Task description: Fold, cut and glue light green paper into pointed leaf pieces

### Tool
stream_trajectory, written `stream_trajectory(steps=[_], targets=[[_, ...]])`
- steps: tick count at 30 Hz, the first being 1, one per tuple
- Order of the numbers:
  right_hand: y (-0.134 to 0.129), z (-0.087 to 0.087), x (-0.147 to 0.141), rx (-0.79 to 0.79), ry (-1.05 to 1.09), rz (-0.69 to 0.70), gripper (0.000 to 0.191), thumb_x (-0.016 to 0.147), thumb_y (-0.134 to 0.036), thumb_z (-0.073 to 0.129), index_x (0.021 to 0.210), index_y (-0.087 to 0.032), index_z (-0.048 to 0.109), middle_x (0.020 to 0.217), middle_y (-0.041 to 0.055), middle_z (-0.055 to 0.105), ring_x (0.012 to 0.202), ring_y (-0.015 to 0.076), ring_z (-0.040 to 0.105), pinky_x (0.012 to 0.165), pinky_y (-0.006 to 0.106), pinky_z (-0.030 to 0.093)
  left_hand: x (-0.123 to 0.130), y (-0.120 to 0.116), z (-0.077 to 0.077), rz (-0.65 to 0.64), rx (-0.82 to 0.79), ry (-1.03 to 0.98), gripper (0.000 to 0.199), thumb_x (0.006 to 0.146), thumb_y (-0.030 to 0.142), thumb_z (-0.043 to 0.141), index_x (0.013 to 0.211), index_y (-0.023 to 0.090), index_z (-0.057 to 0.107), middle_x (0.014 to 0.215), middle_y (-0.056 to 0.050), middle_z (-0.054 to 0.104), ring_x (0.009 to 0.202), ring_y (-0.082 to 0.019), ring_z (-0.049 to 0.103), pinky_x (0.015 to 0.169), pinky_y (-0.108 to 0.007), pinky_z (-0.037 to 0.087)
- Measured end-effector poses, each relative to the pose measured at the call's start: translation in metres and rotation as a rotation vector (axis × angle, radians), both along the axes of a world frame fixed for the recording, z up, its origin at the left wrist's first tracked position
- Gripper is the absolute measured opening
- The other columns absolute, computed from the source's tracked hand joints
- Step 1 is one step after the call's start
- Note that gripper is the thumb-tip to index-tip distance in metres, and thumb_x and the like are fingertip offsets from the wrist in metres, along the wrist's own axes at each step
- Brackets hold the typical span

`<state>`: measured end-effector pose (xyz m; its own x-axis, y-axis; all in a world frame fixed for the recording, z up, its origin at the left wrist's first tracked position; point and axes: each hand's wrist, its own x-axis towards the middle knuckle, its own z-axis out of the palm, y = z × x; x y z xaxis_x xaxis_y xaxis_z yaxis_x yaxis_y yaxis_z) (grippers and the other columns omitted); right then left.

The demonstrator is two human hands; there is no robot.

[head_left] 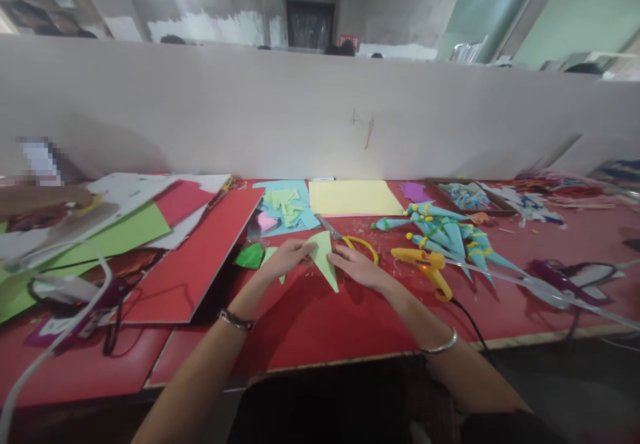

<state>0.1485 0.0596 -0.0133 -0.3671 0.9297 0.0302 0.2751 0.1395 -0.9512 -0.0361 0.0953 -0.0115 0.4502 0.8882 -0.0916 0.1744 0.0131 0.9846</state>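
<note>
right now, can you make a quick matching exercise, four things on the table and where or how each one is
1. pale green paper
2. glue gun
3. scissors
4. pale yellow sheet

A. trailing a black cord
B. at the foot of the white partition
C. between left hand and right hand
D. yellow-handled, just beyond the right hand

Pairs: 1-C, 2-A, 3-D, 4-B

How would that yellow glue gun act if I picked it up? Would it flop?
Probably not: the yellow glue gun has a solid-looking body, so it should feel stiff. The black cord trailing from its handle might tug when lifted. The long clear strip at its back looks thin and bendy, so it may wobble or drag.
</note>
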Motion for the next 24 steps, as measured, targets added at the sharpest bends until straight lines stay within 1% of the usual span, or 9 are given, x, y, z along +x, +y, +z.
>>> stream_trajectory(steps=[4, 6, 7, 10, 12, 15, 17, 19, 24], targets=[[0.008, -0.004, -0.005, 0.004, 0.019, 0.031, 0.027, 0.074, -0.044, 0.055, 0.078, -0.018, 0.063, 0.074, 0.0012, 0.064, 0.075, 0.0186, 0.058, 0.067, 0.030, 0.045, -0.002, 0.002, -0.007, -0.008, -0.107, -0.111, 0.040, 0.075, 0.053, 0.049, 0.072, 0.015, 0.062, 0.068, -0.003, 0.063, 0.063, -0.012, 0.056, 0.071, -0.030, 0.048], [0.012, -0.009, -0.007, -0.020, 0.053, 0.011, 0.024, 0.071, -0.041, 0.058, 0.074, -0.018, 0.063, 0.071, 0.0005, 0.064, 0.073, 0.0182, 0.058, 0.065, 0.029, 0.045, -0.003, 0.004, -0.013, -0.035, -0.161, -0.184, 0.044, 0.076, 0.055, 0.045, 0.078, 0.014, 0.062, 0.072, -0.005, 0.064, 0.067, -0.013, 0.057, 0.073, -0.031, 0.047], [0.014, -0.011, -0.007, -0.041, 0.082, -0.010, 0.023, 0.069, -0.040, 0.060, 0.073, -0.018, 0.063, 0.070, 0.0000, 0.064, 0.071, 0.0174, 0.058, 0.064, 0.028, 0.045, -0.003, 0.005, -0.016, -0.044, -0.157, -0.199, 0.047, 0.077, 0.056, 0.043, 0.080, 0.014, 0.062, 0.075, -0.006, 0.064, 0.069, -0.014, 0.057, 0.074, -0.032, 0.047], [0.019, -0.019, -0.010, -0.153, 0.266, -0.135, 0.020, 0.062, -0.033, 0.067, 0.071, -0.015, 0.063, 0.059, -0.0018, 0.062, 0.055, 0.0129, 0.055, 0.055, 0.025, 0.044, -0.001, 0.004, -0.021, -0.011, -0.014, -0.130, 0.049, 0.078, 0.057, 0.039, 0.086, 0.014, 0.061, 0.084, -0.007, 0.064, 0.078, -0.017, 0.057, 0.078, -0.033, 0.044], [0.021, -0.024, -0.011, -0.213, 0.391, -0.223, 0.021, 0.059, -0.030, 0.069, 0.071, -0.014, 0.063, 0.054, -0.0021, 0.060, 0.047, 0.0105, 0.052, 0.050, 0.024, 0.042, 0.002, 0.002, -0.021, 0.004, 0.102, -0.075, 0.043, 0.076, 0.053, 0.046, 0.092, 0.015, 0.058, 0.093, -0.007, 0.063, 0.086, -0.018, 0.055, 0.081, -0.032, 0.042], [0.020, -0.029, -0.014, -0.238, 0.497, -0.310, 0.023, 0.058, -0.031, 0.069, 0.072, -0.013, 0.063, 0.061, 0.0007, 0.064, 0.053, 0.0111, 0.057, 0.054, 0.023, 0.045, 0.007, -0.005, -0.018, -0.011, 0.180, -0.064, 0.040, 0.068, 0.042, 0.061, 0.099, 0.017, 0.053, 0.099, -0.005, 0.060, 0.091, -0.018, 0.054, 0.082, -0.031, 0.041], [0.020, -0.031, -0.016, -0.252, 0.564, -0.355, 0.025, 0.055, -0.031, 0.071, 0.073, -0.014, 0.063, 0.067, 0.0017, 0.066, 0.059, 0.0122, 0.061, 0.059, 0.024, 0.047, 0.010, -0.009, -0.018, 0.002, 0.179, -0.084, 0.037, 0.066, 0.037, 0.063, 0.095, 0.018, 0.052, 0.095, -0.004, 0.059, 0.087, -0.017, 0.055, 0.078, -0.029, 0.042], [0.019, -0.031, -0.017, -0.264, 0.621, -0.394, 0.027, 0.052, -0.032, 0.072, 0.071, -0.015, 0.062, 0.068, 0.0009, 0.066, 0.060, 0.0127, 0.061, 0.061, 0.025, 0.048, 0.013, -0.012, -0.021, 0.054, 0.173, -0.104, 0.030, 0.067, 0.035, 0.063, 0.089, 0.017, 0.052, 0.088, -0.002, 0.060, 0.080, -0.015, 0.056, 0.072, -0.027, 0.043], [0.019, -0.026, -0.019, -0.279, 0.710, -0.448, 0.030, 0.046, -0.031, 0.076, 0.068, -0.017, 0.062, 0.066, -0.0014, 0.065, 0.061, 0.0122, 0.060, 0.060, 0.026, 0.049, 0.023, -0.015, -0.026, 0.271, 0.217, -0.158, 0.023, 0.065, 0.036, 0.064, 0.074, 0.016, 0.056, 0.071, 0.001, 0.059, 0.065, -0.012, 0.052, 0.061, -0.022, 0.040]])
